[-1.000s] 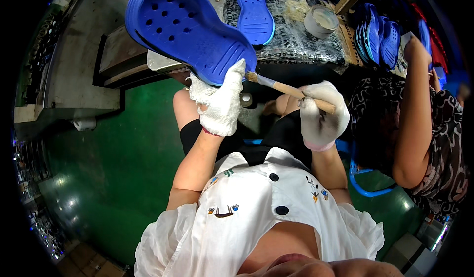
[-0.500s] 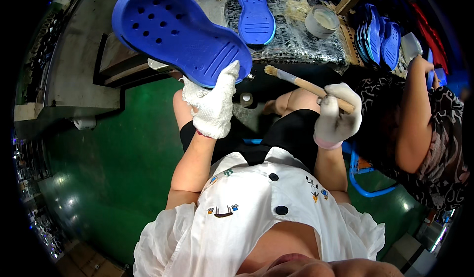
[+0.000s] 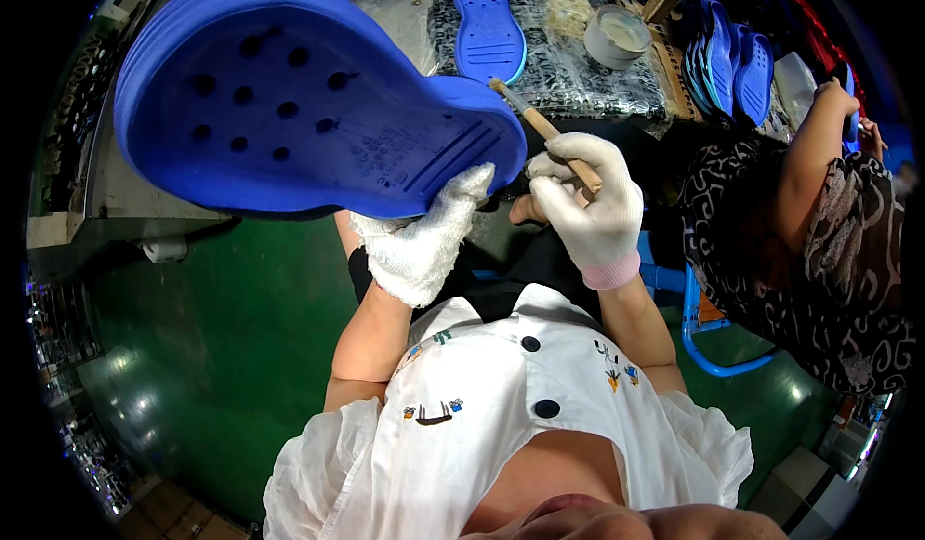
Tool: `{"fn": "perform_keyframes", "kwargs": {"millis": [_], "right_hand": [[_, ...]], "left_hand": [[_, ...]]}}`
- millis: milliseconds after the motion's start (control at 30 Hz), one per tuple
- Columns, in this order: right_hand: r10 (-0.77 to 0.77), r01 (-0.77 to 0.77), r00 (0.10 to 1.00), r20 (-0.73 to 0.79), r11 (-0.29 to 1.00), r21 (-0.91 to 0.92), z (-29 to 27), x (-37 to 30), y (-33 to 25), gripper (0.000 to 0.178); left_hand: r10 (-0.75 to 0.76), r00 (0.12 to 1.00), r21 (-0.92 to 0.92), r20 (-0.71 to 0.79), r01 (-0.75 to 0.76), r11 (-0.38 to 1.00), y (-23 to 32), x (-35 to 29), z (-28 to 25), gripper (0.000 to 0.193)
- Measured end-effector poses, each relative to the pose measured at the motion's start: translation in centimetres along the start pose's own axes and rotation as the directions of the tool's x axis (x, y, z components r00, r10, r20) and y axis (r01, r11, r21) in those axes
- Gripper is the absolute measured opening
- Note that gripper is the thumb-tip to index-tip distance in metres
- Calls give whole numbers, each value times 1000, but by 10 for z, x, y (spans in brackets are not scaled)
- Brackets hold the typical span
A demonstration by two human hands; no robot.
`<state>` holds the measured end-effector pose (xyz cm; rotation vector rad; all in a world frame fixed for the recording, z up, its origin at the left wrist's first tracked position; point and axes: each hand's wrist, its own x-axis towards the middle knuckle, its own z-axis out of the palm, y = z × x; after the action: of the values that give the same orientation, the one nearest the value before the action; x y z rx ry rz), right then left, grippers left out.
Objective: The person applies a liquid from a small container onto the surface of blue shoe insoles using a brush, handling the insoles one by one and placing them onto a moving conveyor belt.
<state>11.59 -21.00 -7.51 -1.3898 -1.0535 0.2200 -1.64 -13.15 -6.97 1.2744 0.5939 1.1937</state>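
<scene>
A large blue shoe sole (image 3: 318,68) with round holes in its wide part and grooves at its narrow end fills the upper left. My left hand (image 3: 424,227), in a white knitted glove, grips it by the narrow end, thumb on the inner face. Between the fingers of my right hand (image 3: 590,198), gloved in white with a pink cuff, is a wooden paintbrush (image 3: 554,135). Its bristles are right at the sole's narrow end; whether they touch it I cannot tell. The left fingers under the sole are hidden.
On the plastic-wrapped bench top lie another blue sole (image 3: 487,29) and a round white tub (image 3: 618,37). Several blue soles (image 3: 737,68) stand at the right. A co-worker's arm (image 3: 807,155) reaches in there, beside a blue-framed chair (image 3: 713,347). A metal cabinet (image 3: 125,193) flanks the left.
The sole has come closer and spread leftward, its wide part swinging down. My right hand has moved left with the paintbrush, bringing the bristles up to the sole's end.
</scene>
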Motion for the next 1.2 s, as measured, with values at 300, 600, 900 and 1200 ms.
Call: {"fn": "perform_keyframes", "kwargs": {"millis": [300,600,900,1200], "right_hand": [[254,-264,962,101,959,105,-4,0,-1,29],[-160,153,985,-61,984,-94,3,1,20,32],[-280,251,956,-85,934,-253,-16,2,30,27],[-347,340,938,-18,926,-167,-7,2,20,38]], "left_hand": [[-56,998,8,-23,56,998,6,0,5,29],[-256,965,-344,57,260,902,-3,8,0,29],[-422,903,-256,-81,391,884,-8,55,-23,20],[-680,711,-416,180,682,602,4,44,-17,17]]}}
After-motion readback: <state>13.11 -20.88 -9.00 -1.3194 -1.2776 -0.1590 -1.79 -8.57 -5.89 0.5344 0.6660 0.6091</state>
